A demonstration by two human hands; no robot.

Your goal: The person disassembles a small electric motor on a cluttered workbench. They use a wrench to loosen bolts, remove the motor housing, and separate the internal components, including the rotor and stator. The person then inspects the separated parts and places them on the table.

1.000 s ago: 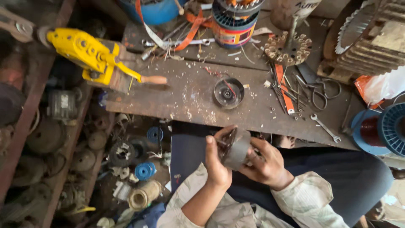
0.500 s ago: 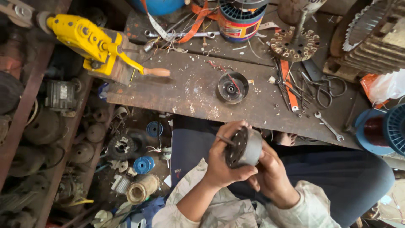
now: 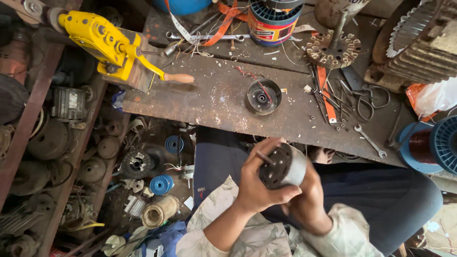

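Observation:
I hold a small round electric motor (image 3: 283,166) in my lap, its dark vented end and short shaft facing up. My left hand (image 3: 254,183) wraps around its left side, thumb near the shaft. My right hand (image 3: 307,197) cups it from below and behind, mostly hidden by the motor. On the worn wooden workbench (image 3: 214,100) just beyond lies a round dark motor end cap (image 3: 263,96) with a red wire across it.
A yellow hand-crank winder (image 3: 107,43) with a wooden handle sits at the bench's left end. Scissors, pliers and a small spanner (image 3: 369,140) lie right. A slotted stator disc (image 3: 333,49), copper wire spools (image 3: 431,145) and floor scrap parts surround me.
Both hands have turned the motor so its vented end and shaft face up, and it sits lower and to the right, nearer my lap. The end cap stays on the bench.

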